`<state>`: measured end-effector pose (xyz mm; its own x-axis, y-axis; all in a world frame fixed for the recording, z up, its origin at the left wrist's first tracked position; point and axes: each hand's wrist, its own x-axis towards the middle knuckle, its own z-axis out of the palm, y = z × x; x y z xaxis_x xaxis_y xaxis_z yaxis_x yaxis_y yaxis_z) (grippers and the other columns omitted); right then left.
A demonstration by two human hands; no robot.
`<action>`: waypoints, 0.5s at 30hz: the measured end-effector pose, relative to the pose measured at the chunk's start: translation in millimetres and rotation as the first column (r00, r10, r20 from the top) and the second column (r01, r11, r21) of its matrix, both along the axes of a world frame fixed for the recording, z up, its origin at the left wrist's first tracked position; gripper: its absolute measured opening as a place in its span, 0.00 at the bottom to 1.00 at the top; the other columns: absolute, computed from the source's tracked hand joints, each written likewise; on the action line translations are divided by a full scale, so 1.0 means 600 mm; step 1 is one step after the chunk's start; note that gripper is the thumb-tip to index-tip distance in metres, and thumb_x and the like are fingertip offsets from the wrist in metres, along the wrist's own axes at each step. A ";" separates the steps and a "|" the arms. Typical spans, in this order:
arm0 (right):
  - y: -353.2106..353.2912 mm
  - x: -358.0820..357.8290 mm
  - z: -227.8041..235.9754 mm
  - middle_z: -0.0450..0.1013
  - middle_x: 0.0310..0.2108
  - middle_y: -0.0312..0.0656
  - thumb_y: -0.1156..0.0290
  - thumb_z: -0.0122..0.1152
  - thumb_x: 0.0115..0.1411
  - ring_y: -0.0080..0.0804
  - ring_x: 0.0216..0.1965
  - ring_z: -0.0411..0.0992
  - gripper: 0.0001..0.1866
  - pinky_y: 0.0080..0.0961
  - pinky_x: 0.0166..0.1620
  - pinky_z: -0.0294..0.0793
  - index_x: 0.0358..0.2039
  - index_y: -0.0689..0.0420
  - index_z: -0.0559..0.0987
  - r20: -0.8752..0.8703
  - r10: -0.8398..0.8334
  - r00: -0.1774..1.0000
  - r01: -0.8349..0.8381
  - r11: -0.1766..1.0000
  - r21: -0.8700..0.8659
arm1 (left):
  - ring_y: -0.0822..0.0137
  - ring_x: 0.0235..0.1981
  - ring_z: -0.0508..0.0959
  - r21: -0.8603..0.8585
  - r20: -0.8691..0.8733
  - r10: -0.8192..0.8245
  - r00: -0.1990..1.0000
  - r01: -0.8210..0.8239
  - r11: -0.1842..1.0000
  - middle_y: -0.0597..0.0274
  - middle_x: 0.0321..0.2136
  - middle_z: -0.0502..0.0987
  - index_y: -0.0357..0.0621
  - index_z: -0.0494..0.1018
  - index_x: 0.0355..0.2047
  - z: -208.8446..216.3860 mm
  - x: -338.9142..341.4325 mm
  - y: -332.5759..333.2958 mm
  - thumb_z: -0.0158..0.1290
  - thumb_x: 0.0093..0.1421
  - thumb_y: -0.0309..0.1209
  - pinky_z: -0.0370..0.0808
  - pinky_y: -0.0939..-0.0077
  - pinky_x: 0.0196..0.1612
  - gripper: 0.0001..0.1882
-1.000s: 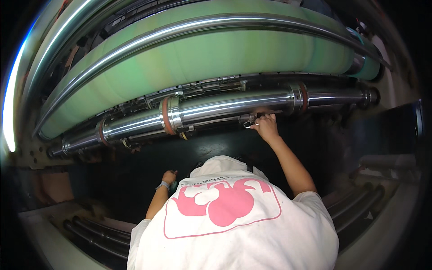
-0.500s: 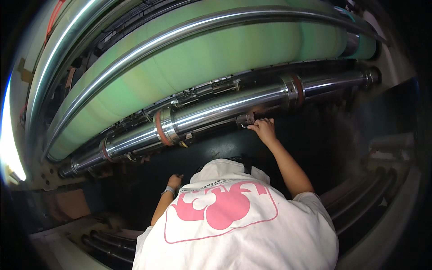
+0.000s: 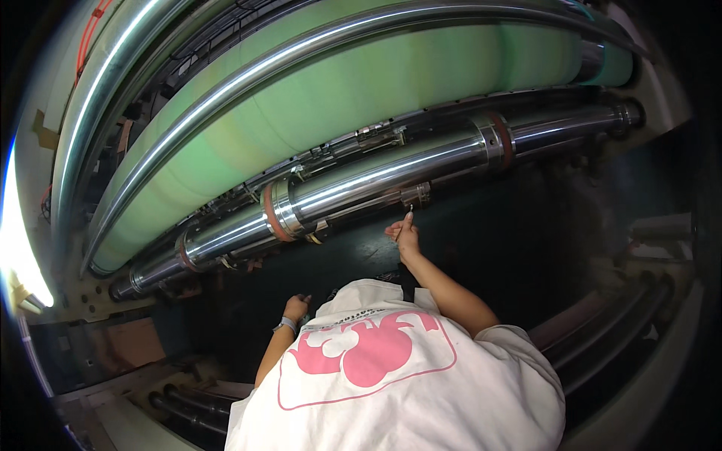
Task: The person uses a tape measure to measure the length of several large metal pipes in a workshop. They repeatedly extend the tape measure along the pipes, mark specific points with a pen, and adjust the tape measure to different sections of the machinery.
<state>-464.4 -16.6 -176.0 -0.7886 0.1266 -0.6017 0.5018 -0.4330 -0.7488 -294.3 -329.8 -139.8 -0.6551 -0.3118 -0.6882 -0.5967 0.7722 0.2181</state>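
My right hand (image 3: 405, 237) is raised just below a small metal clamp block (image 3: 416, 195) on the underside of a long polished steel roller (image 3: 391, 174). One finger points up at a small pin under the block; the others are spread to the left and hold nothing I can see. Whether the fingertip touches the pin, I cannot tell. Lower and to the left, my left hand (image 3: 298, 307), with a pale band at its wrist, is curled close to my body. Something dark shows at its fingers, too small to name.
Above the roller runs a wide green-covered cylinder (image 3: 301, 113), crossed by a curved-looking chrome bar (image 3: 248, 81). Reddish-brown rings (image 3: 272, 214) with metal collars sit on the roller. Dark rollers (image 3: 609, 331) lie at lower right, and a brown panel (image 3: 135, 342) at lower left.
My right hand has come away from the clamp block, moving left and down, and its fingers have opened. The left hand has hardly moved. The view has shifted slightly.
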 end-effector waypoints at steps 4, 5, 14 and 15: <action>-0.032 -0.014 0.003 0.61 0.12 0.36 0.37 0.32 0.57 0.26 0.15 0.63 0.32 0.21 0.24 0.68 0.19 0.56 0.64 0.103 -0.197 0.975 0.206 0.975 -0.082 | 0.46 0.40 0.73 0.006 -0.006 0.057 0.998 -0.057 0.998 0.40 0.35 0.74 0.34 0.73 0.36 -0.011 0.046 -0.025 0.47 0.56 0.45 0.69 0.63 0.42 0.22; -0.046 -0.020 0.011 0.60 0.13 0.35 0.36 0.32 0.56 0.26 0.14 0.62 0.32 0.22 0.22 0.66 0.18 0.55 0.63 0.180 -0.234 0.956 0.259 0.957 -0.133 | 0.46 0.39 0.73 -0.026 0.031 0.031 0.999 -0.030 0.999 0.40 0.34 0.74 0.35 0.74 0.35 -0.033 0.069 -0.041 0.48 0.56 0.45 0.70 0.62 0.41 0.22; -0.064 -0.035 0.038 0.61 0.14 0.37 0.34 0.32 0.54 0.30 0.15 0.63 0.32 0.28 0.25 0.69 0.21 0.55 0.61 0.256 -0.242 0.936 0.306 0.918 -0.251 | 0.49 0.36 0.75 -0.045 0.061 0.208 0.976 -0.205 0.978 0.43 0.30 0.75 0.36 0.75 0.29 -0.022 0.127 -0.019 0.50 0.54 0.41 0.70 0.65 0.38 0.18; -0.058 -0.030 0.040 0.63 0.15 0.39 0.35 0.32 0.55 0.32 0.17 0.65 0.32 0.28 0.26 0.70 0.22 0.55 0.62 0.212 -0.215 0.954 0.266 0.930 -0.254 | 0.50 0.35 0.75 -0.025 0.049 0.221 0.974 -0.220 0.975 0.44 0.29 0.75 0.36 0.75 0.29 -0.018 0.122 -0.020 0.50 0.54 0.41 0.70 0.65 0.38 0.17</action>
